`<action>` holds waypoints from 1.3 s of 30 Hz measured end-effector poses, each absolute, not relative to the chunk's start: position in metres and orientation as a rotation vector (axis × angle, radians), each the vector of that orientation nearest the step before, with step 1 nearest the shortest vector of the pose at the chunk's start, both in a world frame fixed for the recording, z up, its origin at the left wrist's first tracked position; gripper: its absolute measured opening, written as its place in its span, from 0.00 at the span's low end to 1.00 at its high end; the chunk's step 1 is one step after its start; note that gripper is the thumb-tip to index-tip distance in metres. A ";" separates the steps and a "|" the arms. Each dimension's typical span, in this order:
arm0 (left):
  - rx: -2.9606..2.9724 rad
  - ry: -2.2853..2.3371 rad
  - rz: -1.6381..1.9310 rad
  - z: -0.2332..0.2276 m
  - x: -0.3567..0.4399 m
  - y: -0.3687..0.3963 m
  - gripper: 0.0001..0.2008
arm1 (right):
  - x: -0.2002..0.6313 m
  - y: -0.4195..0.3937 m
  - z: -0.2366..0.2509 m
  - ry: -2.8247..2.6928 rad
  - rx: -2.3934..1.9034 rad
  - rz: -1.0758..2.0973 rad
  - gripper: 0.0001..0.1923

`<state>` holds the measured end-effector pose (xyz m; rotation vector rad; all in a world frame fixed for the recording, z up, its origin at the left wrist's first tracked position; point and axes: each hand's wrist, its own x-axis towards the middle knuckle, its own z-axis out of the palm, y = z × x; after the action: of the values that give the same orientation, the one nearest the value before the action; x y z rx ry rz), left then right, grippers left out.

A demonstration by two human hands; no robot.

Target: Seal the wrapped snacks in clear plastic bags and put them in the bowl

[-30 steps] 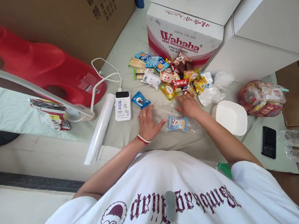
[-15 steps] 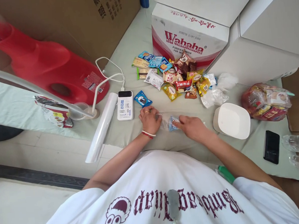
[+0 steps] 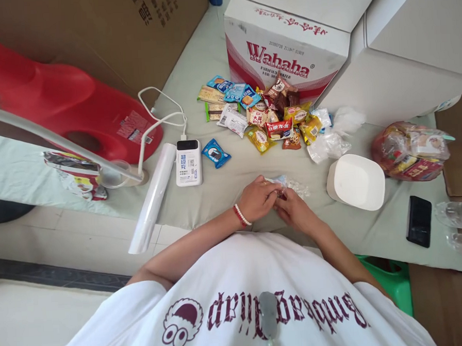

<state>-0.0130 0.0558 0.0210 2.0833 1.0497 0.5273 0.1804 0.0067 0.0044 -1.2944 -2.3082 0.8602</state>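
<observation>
My left hand and my right hand meet close to my body, both pinching a crumpled clear plastic bag that holds a small blue snack packet; most of the packet is hidden by my fingers. My left wrist wears a red and white bead bracelet. A pile of several wrapped snacks lies farther away on the pale green sheet, and one blue cookie packet lies apart from it.
A white power bank with cable and a white roll lie left. A white bowl, black phone and bag of snacks sit right. A Wahaha carton stands behind, a red plastic object at left.
My hands were spread flat on the clear bag; they have gathered it with the blue packet inside and drawn together toward my body.
</observation>
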 end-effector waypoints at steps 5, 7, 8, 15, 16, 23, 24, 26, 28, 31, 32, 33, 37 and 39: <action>2.287 1.277 0.316 0.008 0.004 0.055 0.15 | 0.199 0.003 -0.006 -1.675 -1.815 0.507 0.19; 2.267 1.368 0.352 0.007 0.005 0.052 0.11 | 0.205 0.005 -0.009 -1.645 -1.946 0.287 0.16; 2.252 1.411 0.387 0.006 0.005 0.051 0.09 | 0.206 0.006 -0.010 -1.672 -1.959 0.238 0.13; 2.224 1.367 0.525 -0.010 0.013 0.045 0.12 | 0.183 0.025 0.013 -1.748 -1.816 0.640 0.10; 2.197 1.358 0.569 -0.012 0.012 0.045 0.12 | 0.174 0.029 0.014 -1.783 -1.769 0.671 0.10; 1.529 1.262 1.055 -0.006 -0.018 0.038 0.21 | 0.139 0.037 0.001 -1.959 -1.466 0.675 0.18; 1.407 1.201 1.099 -0.001 -0.020 0.036 0.22 | 0.139 0.034 0.001 -1.983 -1.467 0.671 0.21; 1.251 1.078 1.139 0.009 -0.022 0.032 0.22 | 0.143 0.029 0.003 -2.042 -1.428 0.710 0.22; 1.215 0.987 1.125 0.017 -0.020 0.030 0.22 | 0.149 0.023 0.010 -2.122 -1.321 0.815 0.20; 1.242 0.905 1.057 0.020 -0.016 0.032 0.22 | 0.160 0.016 0.018 -2.222 -1.219 0.896 0.27; 1.249 0.895 1.032 0.019 -0.015 0.033 0.22 | 0.163 0.014 0.018 -2.245 -1.221 0.894 0.30; 1.255 0.898 1.006 0.018 -0.015 0.034 0.22 | 0.165 0.013 0.017 -2.268 -1.229 0.885 0.34; 1.252 0.982 0.957 0.021 -0.021 0.037 0.21 | 0.162 0.007 0.000 -2.325 -1.297 0.790 0.35; 1.232 1.046 0.953 0.029 -0.030 0.040 0.20 | 0.157 0.003 -0.009 -2.278 -1.348 0.721 0.29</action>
<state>-0.0305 0.0396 0.0291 1.2319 1.0462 0.9530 0.1570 0.0033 -0.0092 -1.3476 -2.2780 0.7215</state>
